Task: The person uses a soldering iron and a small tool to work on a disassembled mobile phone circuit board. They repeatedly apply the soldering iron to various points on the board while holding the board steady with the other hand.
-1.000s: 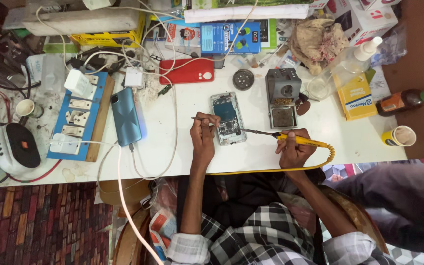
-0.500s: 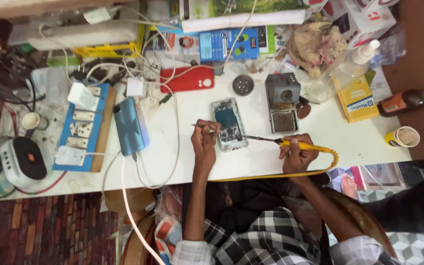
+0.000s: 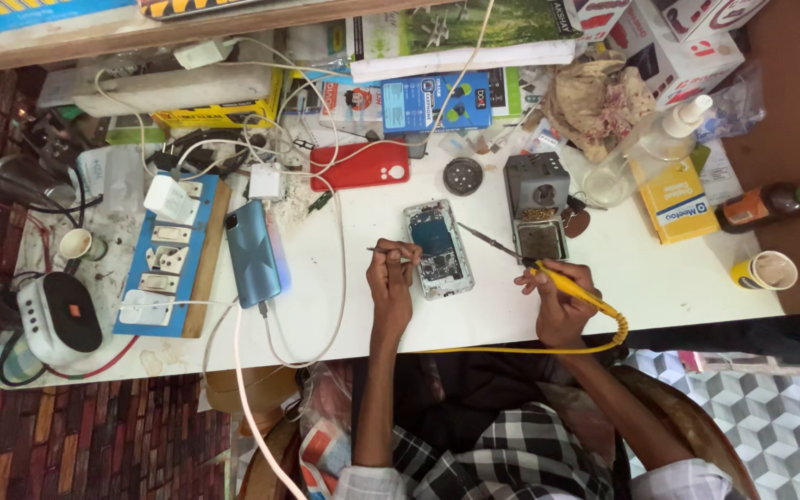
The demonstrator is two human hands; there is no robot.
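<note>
Left hand (image 3: 391, 282) pinched on thin tweezers (image 3: 389, 250), tips seemingly touching the opened phone (image 3: 437, 248) just right of it. Phone lies between both hands on white table (image 3: 678, 278). Right hand (image 3: 557, 301) clamped around yellow soldering iron (image 3: 548, 273), tip angled up-left, near phone's edge.

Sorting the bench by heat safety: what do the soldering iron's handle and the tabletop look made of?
Soldering iron in the right hand: handle looks like glossy yellow plastic, with a dark metal shaft and tip. Table: seemingly white laminate, smooth, stained near the left edge.
</note>
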